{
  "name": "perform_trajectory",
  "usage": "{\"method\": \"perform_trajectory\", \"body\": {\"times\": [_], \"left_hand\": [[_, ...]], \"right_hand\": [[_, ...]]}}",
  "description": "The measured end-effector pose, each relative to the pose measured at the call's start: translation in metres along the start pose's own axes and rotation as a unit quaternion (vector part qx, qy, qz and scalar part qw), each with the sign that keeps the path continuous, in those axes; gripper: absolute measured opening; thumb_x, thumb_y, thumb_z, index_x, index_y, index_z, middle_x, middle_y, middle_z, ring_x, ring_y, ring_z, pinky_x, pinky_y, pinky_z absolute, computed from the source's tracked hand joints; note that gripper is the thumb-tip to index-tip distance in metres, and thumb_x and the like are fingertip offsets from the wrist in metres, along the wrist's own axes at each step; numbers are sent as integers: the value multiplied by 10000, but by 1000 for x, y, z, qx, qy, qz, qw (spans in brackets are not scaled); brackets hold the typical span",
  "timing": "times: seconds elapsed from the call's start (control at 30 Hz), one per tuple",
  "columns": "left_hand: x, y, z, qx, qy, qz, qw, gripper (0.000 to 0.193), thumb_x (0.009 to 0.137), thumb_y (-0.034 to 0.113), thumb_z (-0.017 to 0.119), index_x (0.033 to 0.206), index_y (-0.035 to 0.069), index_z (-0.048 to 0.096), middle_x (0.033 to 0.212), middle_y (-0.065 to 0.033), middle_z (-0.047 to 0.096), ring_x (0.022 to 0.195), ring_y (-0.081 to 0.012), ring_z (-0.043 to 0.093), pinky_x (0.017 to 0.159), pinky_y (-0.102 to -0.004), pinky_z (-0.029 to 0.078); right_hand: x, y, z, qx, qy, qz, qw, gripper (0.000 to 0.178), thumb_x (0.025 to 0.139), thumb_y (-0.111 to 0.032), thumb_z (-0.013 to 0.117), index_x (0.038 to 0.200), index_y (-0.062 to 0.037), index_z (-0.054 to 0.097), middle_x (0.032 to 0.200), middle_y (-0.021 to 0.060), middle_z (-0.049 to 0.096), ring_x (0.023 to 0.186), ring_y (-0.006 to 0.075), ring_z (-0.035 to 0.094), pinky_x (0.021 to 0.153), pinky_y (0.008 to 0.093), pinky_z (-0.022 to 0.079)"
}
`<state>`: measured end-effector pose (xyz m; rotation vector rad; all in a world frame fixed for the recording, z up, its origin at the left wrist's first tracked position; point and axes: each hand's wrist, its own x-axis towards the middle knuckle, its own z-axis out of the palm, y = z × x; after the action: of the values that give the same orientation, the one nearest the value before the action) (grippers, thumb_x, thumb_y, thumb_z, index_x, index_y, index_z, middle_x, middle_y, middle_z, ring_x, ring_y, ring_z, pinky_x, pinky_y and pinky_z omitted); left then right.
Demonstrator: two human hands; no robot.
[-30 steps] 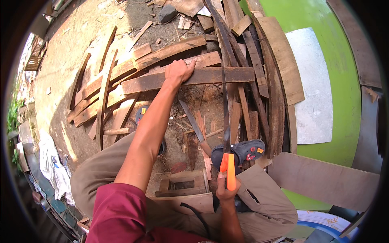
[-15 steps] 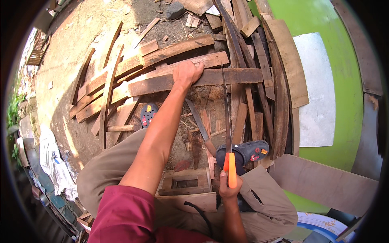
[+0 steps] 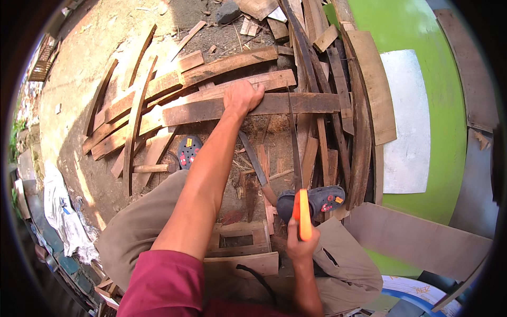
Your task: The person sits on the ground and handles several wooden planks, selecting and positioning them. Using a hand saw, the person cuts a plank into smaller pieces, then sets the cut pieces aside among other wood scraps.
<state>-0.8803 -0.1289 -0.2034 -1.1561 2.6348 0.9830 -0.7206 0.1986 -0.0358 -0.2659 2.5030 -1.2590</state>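
Note:
My right hand [image 3: 303,244] is closed round the orange handle of a handsaw [image 3: 294,145]. The saw's thin dark blade points away from me and crosses a brown wooden board [image 3: 195,109] near its right end. Fingers bent over the far edge of that board, my left hand [image 3: 243,98] grips it to the left of the blade. The board lies crosswise over other planks, and a paler plank [image 3: 277,80] runs just behind it. Whether the blade has cut into the wood cannot be made out.
Several long planks [image 3: 360,127] are heaped on the right beside a green panel [image 3: 449,174] bearing a white sheet [image 3: 404,121]. A wooden-handled tool [image 3: 150,168] lies by my left clog [image 3: 188,150]. My right clog [image 3: 326,199] is under the saw. A long dark blade [image 3: 252,156] rests between them.
The handsaw and my right hand have moved slightly forward, away from me. My left hand stays on the board. The whole view has shifted a little.

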Motion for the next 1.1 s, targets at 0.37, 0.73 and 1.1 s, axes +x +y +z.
{"method": "perform_trajectory", "body": {"times": [0.37,0.73,1.1], "left_hand": [[25,-1,-9,7,2,-42,999,638,916,528,476,971,-38,764,996,-278,728,978,-431,707,878,-476,553],[24,4,-1,19,11,-48,999,618,915,504,488,954,-46,768,965,-288,727,953,-435,713,868,-472,555],[21,3,0,21,40,-36,998,613,925,497,471,938,-36,774,947,-284,728,929,-430,718,849,-470,559]], "right_hand": [[116,6,66,28,40,-64,997,223,916,-95,680,748,36,615,567,32,520,544,83,471,501,319,381],[113,13,55,45,-10,-52,998,256,903,-72,682,704,21,550,554,36,460,536,93,415,493,336,343],[114,24,45,33,-40,-43,998,153,898,-104,685,820,25,658,590,95,578,539,135,562,534,333,444]]}}
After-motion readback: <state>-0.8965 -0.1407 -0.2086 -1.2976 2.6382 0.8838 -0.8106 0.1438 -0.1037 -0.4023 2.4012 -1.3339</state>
